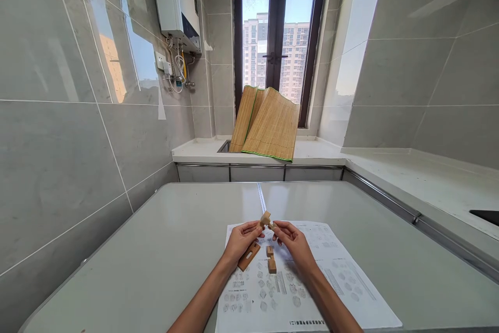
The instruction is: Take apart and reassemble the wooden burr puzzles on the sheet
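Note:
Above the printed paper sheet point(312, 250), my left hand point(244, 239) is closed on a small light-wood block point(265, 218) that stands up from the fingertips. My right hand point(290, 238) pinches a small wooden piece point(272, 226) right beside that block; I cannot tell whether the two are joined. Below the left hand lies a flat brown wooden plate point(248, 256) with a slot in it. Between the wrists, a notched wooden block point(272, 265) rests on the sheet, touching or just below a smaller wooden block point(269, 251).
The sheet lies on a pale table point(175, 250). Behind it runs a white counter point(319, 150) carrying a folded bamboo mat point(273, 125) that leans toward the window point(278, 37). A water heater point(177, 3) hangs on the tiled wall at the left.

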{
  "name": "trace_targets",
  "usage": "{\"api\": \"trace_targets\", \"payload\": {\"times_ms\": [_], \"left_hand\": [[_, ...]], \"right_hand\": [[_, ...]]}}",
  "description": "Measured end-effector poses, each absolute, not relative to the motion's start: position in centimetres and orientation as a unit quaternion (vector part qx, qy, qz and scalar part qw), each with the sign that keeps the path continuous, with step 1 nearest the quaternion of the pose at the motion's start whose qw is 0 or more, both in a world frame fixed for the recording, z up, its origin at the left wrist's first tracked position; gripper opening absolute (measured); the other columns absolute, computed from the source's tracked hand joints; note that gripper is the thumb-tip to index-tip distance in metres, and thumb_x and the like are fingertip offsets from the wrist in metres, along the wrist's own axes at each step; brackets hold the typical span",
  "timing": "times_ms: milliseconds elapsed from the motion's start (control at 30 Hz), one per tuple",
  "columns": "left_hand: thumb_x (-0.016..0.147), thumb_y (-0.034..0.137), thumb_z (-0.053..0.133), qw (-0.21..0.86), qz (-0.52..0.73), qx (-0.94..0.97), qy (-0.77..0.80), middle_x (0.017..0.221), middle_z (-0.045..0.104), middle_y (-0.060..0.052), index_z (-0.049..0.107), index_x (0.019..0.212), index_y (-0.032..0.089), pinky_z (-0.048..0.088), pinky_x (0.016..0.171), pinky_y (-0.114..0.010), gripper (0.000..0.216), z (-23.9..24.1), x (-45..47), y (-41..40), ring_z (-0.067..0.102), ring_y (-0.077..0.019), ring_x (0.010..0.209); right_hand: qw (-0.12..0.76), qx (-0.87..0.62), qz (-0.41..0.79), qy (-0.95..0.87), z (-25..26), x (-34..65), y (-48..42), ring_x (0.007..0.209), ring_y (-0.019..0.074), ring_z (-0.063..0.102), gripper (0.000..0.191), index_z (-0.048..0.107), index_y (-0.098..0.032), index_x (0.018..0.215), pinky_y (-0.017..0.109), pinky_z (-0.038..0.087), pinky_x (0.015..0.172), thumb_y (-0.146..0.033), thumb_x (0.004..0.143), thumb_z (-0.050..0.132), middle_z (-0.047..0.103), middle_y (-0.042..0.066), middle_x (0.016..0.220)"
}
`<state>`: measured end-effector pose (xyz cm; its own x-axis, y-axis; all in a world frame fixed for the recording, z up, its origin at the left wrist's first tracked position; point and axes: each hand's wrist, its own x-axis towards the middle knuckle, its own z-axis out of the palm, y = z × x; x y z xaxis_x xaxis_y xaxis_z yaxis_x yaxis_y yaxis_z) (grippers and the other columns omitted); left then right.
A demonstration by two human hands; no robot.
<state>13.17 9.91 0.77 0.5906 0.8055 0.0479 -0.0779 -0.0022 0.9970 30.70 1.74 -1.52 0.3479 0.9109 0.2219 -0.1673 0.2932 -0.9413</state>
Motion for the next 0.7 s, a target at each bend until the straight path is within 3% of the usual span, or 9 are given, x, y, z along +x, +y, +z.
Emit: {"api": "trace_targets", "payload": {"times_ms": [100,233,400,700], "left_hand": [[0.073,0.050,0.084,0.655,0.338,0.613,0.285,0.111,0.076,-0.012,0.074,0.115,0.018,0.054,0.075,-0.028,0.053,0.59,13.18,9.95,0.071,-0.0227,0.097],[0.073,0.043,0.084,0.660,0.335,0.610,0.282,0.106,0.077,-0.011,0.074,0.115,0.017,0.051,0.069,-0.025,0.049,0.61,13.20,9.87,0.071,-0.0218,0.094],[0.069,0.038,0.086,0.655,0.337,0.600,0.311,0.096,0.079,-0.010,0.077,0.107,0.016,0.051,0.064,-0.025,0.045,0.80,13.22,9.83,0.072,-0.0225,0.089],[0.067,0.042,0.090,0.655,0.353,0.589,0.317,0.104,0.078,-0.012,0.075,0.109,0.015,0.055,0.077,-0.029,0.052,0.73,13.21,9.90,0.072,-0.0220,0.090]], "right_hand": [[0.697,-0.448,0.387,-0.405,-1.45,30.69,1.64,0.089,0.0265,0.071,0.046,0.076,-0.020,0.103,0.039,0.055,0.081,-0.051,0.070,0.086,0.078,0.010,0.101],[0.694,-0.439,0.398,-0.409,-1.10,30.51,1.27,0.110,0.0312,0.069,0.047,0.077,-0.021,0.106,0.045,0.051,0.101,-0.048,0.069,0.087,0.077,0.011,0.113],[0.684,-0.441,0.395,-0.427,-1.29,30.67,1.26,0.114,0.0324,0.068,0.043,0.078,-0.021,0.105,0.048,0.048,0.107,-0.052,0.076,0.081,0.077,0.011,0.115],[0.753,-0.389,0.449,-0.283,-1.28,31.26,1.44,0.117,0.0316,0.068,0.047,0.076,-0.019,0.107,0.045,0.048,0.109,-0.041,0.068,0.090,0.077,0.009,0.115]]}}
